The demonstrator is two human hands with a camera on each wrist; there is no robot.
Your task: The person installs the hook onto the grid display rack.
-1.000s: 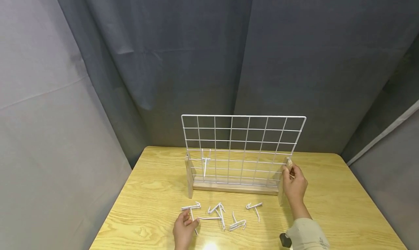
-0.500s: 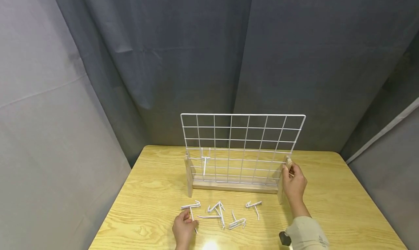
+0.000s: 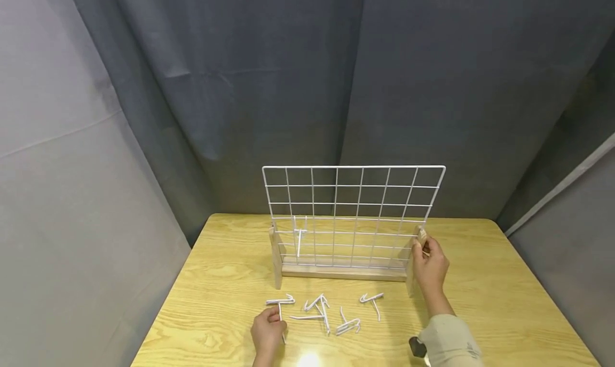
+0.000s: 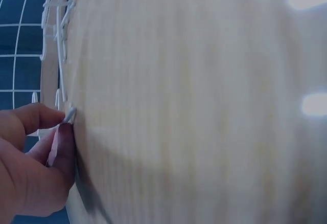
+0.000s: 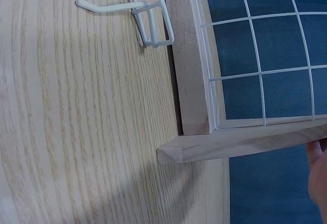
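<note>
In the head view, my left hand [image 3: 268, 332] pinches the stem of a white wire hook [image 3: 281, 302] near the table's front. The left wrist view shows thumb and fingertips around the hook's tip [image 4: 70, 114]. A white wire grid panel [image 3: 355, 203] stands in a wooden stand [image 3: 343, 272]. My right hand [image 3: 431, 265] grips the stand's right upright [image 3: 422, 234], and only part of that hand shows in the right wrist view. One white hook [image 3: 300, 242] hangs on the grid's lower left.
Several more white hooks lie before the stand, among them a middle hook [image 3: 323, 316], a lower hook [image 3: 348, 326] and a right-hand hook [image 3: 372, 300]. Grey curtains [image 3: 269, 100] enclose the wooden table [image 3: 230, 249] behind and at both sides.
My left hand has shifted slightly left, and the pinched hook's stem now stands a little straighter. The right hand keeps its grip on the upright. The head view has drifted slightly.
</note>
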